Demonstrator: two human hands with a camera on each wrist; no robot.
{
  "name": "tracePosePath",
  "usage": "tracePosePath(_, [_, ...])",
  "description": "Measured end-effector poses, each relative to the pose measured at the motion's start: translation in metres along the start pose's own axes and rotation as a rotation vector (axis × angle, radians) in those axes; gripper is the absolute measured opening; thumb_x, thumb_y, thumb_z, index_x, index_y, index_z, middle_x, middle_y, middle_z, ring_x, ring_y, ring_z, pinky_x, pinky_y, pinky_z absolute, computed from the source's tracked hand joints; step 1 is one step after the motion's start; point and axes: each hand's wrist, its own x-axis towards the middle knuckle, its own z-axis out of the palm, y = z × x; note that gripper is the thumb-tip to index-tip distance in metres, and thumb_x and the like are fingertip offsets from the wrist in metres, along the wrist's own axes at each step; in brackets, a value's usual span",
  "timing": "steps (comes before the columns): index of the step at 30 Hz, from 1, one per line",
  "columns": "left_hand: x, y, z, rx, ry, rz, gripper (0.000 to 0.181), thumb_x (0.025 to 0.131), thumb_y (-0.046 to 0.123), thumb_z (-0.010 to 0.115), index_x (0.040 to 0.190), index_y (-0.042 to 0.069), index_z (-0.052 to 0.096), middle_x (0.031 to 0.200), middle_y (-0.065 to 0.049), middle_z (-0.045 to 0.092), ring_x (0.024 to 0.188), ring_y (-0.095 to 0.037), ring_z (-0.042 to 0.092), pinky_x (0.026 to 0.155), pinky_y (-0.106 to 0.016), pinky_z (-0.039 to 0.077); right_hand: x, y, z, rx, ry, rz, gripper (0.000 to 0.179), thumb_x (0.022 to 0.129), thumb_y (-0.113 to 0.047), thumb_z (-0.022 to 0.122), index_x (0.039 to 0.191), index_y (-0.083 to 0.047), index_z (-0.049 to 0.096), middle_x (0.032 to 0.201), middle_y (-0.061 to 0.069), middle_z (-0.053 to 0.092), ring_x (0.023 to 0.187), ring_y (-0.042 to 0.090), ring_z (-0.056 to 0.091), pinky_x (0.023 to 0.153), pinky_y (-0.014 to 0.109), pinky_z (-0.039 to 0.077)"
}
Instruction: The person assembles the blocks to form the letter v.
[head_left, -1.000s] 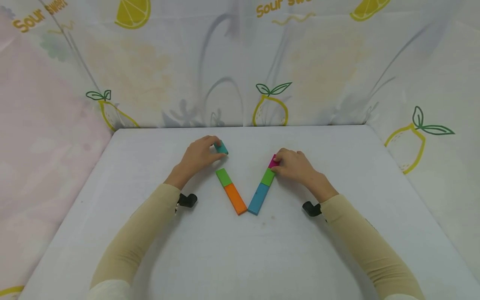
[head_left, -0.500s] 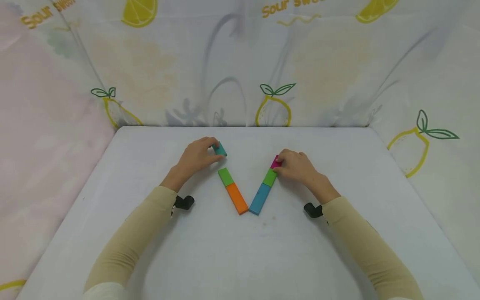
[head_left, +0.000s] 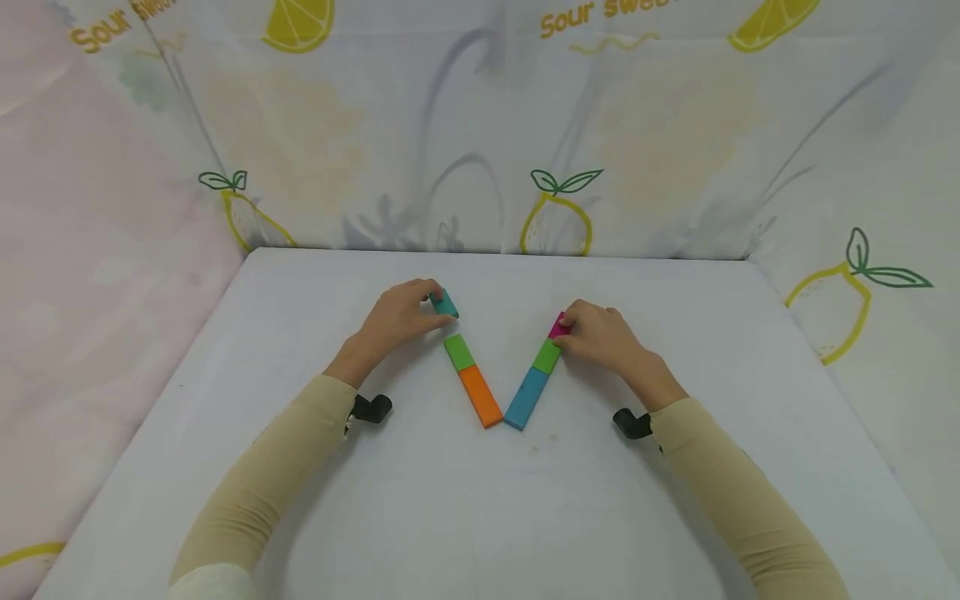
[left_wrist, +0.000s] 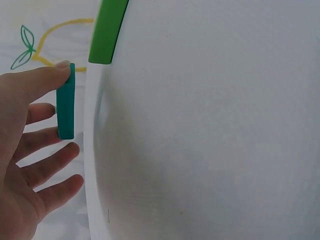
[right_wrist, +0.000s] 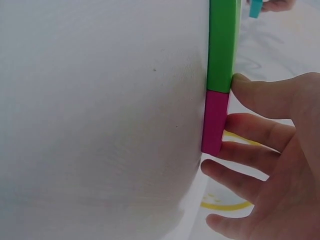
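Observation:
My left hand (head_left: 400, 317) pinches a small teal block (head_left: 445, 303) between thumb and fingers, just past the far end of a green block (head_left: 459, 352). In the left wrist view the teal block (left_wrist: 66, 102) hangs a short gap from the green one (left_wrist: 108, 32). An orange block (head_left: 481, 397) continues that row toward me. My right hand (head_left: 606, 337) touches a magenta block (right_wrist: 215, 122) with loosely bent fingers, its thumb at the joint with another green block (right_wrist: 221, 45). The magenta block partly hides behind the fingers in the head view. A blue block (head_left: 527, 398) ends this second row.
Both rows meet at their near ends in a V on the white table (head_left: 495, 508). Behind the table's far edge hangs a lemon-print cloth (head_left: 480, 108). A black wrist mount (head_left: 372, 408) juts from the left sleeve, another black mount (head_left: 632, 423) from the right.
The view has shifted slightly. The teal block in my left hand has come a little closer to the green block's far end. My right hand stays at the magenta block.

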Motion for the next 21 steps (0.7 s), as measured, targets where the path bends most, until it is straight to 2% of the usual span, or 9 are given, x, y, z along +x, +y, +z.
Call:
tracePosePath(9, [-0.0062,0.0023,0.0022,-0.001,-0.033,-0.039,0.038,0.087,0.043,0.075,0.113,0.017,0.063,0.116,-0.002,0.067,0.108,-0.024,0.059,0.096,-0.043,0.049,0.0019,0.0022,0.0003,-0.007,-0.003,-0.006,0.034,0.09,-0.027,0.071,0.112,-0.001,0.07,0.114,0.011,0.068,0.102,0.028,0.063,0.095,0.052,0.044])
tracePosePath(21, [-0.0096,0.0027,0.0039,-0.01,-0.04,-0.031,0.039,0.086,0.041,0.076,0.113,0.015,0.064,0.113,-0.003,0.067,0.097,-0.022,0.056,0.088,-0.039,0.049,0.0024,0.0023,0.0003,-0.013,-0.003,-0.016,0.033,0.09,-0.027,0.072,0.109,-0.001,0.071,0.11,0.011,0.069,0.099,0.027,0.064,0.092,0.049,0.047])
